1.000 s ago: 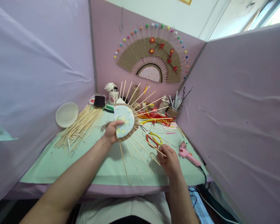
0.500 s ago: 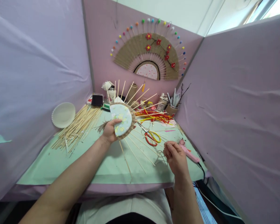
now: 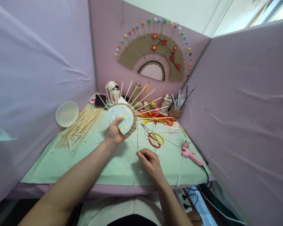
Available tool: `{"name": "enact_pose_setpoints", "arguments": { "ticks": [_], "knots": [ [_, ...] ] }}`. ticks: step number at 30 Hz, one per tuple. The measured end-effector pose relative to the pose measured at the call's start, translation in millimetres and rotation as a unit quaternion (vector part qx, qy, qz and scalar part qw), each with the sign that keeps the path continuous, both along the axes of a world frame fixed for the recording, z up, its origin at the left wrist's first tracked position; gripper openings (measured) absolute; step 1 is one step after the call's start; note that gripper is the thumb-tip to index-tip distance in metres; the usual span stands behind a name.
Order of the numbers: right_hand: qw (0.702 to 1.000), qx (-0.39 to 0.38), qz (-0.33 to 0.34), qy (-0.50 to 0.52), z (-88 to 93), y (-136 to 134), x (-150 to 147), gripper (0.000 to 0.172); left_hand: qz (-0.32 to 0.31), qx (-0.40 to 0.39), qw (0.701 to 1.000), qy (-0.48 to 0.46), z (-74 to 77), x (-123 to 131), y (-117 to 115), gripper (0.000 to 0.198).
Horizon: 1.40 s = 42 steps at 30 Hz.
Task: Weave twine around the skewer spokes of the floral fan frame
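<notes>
My left hand grips the flat edge of a half-round fan base, thumb pressed on its pale floral face. Brown twine edging runs round the curve, and thin wooden sticks spread out from it like rays. Lower down, my right hand is closed in a pinch beside the lowest stick, which passes over its fingers. A thin string runs from the curved edge down to those fingertips. Scissors with red and yellow handles lie behind the sticks.
A pink glue gun with a black cord lies at right. Bundled wooden sticks and a white scalloped plate are at left. Red and yellow pipe cleaners lie behind. A finished fan hangs on the back wall.
My right hand has moved left, from near the glue gun to below the fan base, with the string drawn to it. The fan base has turned counterclockwise in my left hand.
</notes>
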State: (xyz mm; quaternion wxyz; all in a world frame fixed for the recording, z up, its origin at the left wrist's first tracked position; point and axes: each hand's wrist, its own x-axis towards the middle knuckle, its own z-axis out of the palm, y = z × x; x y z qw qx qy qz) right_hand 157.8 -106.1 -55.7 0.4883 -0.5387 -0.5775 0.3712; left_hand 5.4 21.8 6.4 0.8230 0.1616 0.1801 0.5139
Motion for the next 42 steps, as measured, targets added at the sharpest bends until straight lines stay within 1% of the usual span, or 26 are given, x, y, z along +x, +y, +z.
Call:
{"name": "enact_pose_setpoints", "arguments": {
  "ticks": [4,6,10,13,17,23,27,30,33,35,37,39,42],
  "knots": [
    [0.999,-0.017,0.014,-0.025,2.3,-2.4,-9.5,0.024,-0.012,-0.009,1.000,-0.009,3.3,3.5,-6.0,0.040],
    [0.999,-0.014,0.016,-0.034,2.9,-2.5,-11.0,0.023,-0.014,-0.008,1.000,-0.014,4.3,4.3,-7.6,0.038],
    [0.997,0.020,0.036,-0.059,-0.3,-2.4,-11.5,0.023,-0.013,-0.010,1.000,-0.011,4.4,5.5,-8.3,0.041],
    [0.997,0.022,0.047,-0.057,-6.2,-2.7,-10.8,0.024,-0.005,-0.007,1.000,-0.012,2.9,6.8,-7.2,0.044],
    [0.999,-0.005,0.043,-0.034,-10.8,-4.0,-10.3,0.027,0.005,0.000,1.000,-0.015,0.9,7.9,-6.0,0.048],
    [0.999,-0.024,0.021,-0.018,-5.2,-4.5,-8.2,0.029,0.019,0.004,1.000,-0.007,0.6,6.6,-4.9,0.049],
    [1.000,-0.020,-0.003,0.024,-4.8,0.4,10.7,0.024,0.031,0.012,0.999,-0.014,0.7,3.8,-1.6,0.050],
    [0.995,-0.035,-0.040,0.090,-4.9,4.9,33.8,0.021,0.036,0.013,0.999,-0.010,1.9,2.1,-0.1,0.050],
    [0.976,-0.040,-0.080,0.197,0.3,5.9,54.2,0.025,0.036,0.012,0.999,0.004,2.7,2.2,-0.5,0.052],
    [0.958,-0.040,-0.093,0.267,7.9,3.8,63.1,0.030,0.028,0.018,0.999,0.012,1.9,3.0,-1.3,0.053],
    [0.944,-0.037,-0.095,0.315,17.2,-0.2,68.7,0.033,0.018,0.026,0.999,0.017,0.3,4.0,-1.8,0.055],
    [0.937,-0.029,-0.095,0.335,25.3,-4.7,72.0,0.031,0.012,0.031,0.999,0.023,-1.1,4.8,-2.1,0.056],
    [0.943,-0.002,-0.107,0.315,30.3,-9.8,75.5,0.029,0.014,0.031,0.999,0.033,-1.3,5.3,-2.6,0.057]
  ]
}}
